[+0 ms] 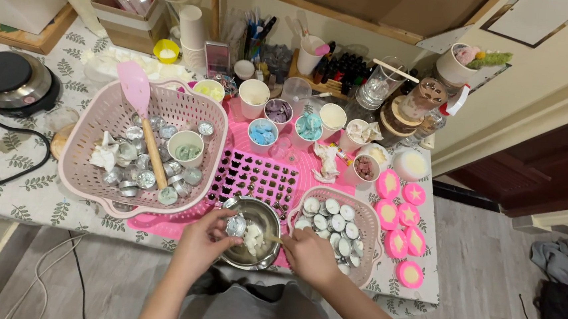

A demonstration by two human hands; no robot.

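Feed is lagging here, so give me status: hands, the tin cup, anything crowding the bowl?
Left hand holds small tin cup over metal bowl. Right hand grips a stick into the bowl. Pink baskets flank close, nothing blocking.

There is one view only, from a camera worn on the person's head; it looks steeply down and a little forward across the table (22,188), so the near edge sits low in the frame and the wall and a cardboard box (375,6) close off the top; the left hand (201,244) and right hand (307,254) come up from the bottom edge, close beneath the lens, over a metal bowl (255,234); the far clutter of cups looks smaller; grey floor (490,260) shows at the right and lower left; no second view shares the scene.
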